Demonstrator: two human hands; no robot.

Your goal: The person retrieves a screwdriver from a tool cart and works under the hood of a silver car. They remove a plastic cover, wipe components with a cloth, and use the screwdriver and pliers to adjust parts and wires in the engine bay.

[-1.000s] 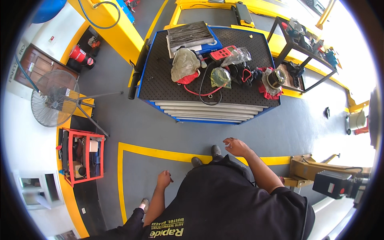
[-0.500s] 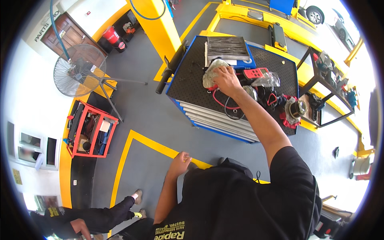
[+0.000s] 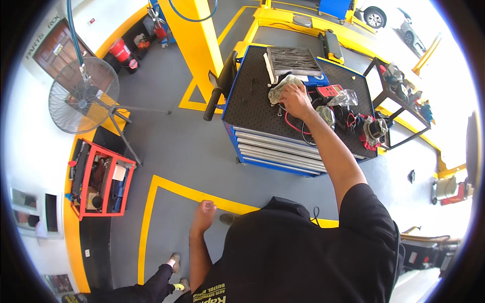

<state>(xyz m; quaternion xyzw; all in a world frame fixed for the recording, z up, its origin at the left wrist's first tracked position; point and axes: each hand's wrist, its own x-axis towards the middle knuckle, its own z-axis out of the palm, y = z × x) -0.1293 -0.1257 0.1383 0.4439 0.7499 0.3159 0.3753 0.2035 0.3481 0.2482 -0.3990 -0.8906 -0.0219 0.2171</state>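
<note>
My right hand (image 3: 296,101) grips a crumpled grey rag (image 3: 283,88) on the perforated black top of the blue tool cabinet (image 3: 252,116). Around it lie a pleated grey filter (image 3: 292,59) on a blue box (image 3: 319,78), a red handheld device (image 3: 328,91), clear plastic bags (image 3: 343,98), red and black cables, and a metal cylinder (image 3: 374,129) on red cloth. My left hand (image 3: 204,214) hangs beside my body over the floor, fingers curled, with nothing visible in it.
A pedestal fan (image 3: 76,96) and red tool trolley (image 3: 101,182) line the left wall. A yellow post (image 3: 189,45) stands by the cabinet, a metal shelf (image 3: 404,106) to the right. Another person's legs (image 3: 161,280) show at lower left. A car (image 3: 404,28) is at the back.
My right hand has risen from beside my body onto the grey rag and gripped it. My left hand stays low, slightly higher than a second ago. The view has shifted.
</note>
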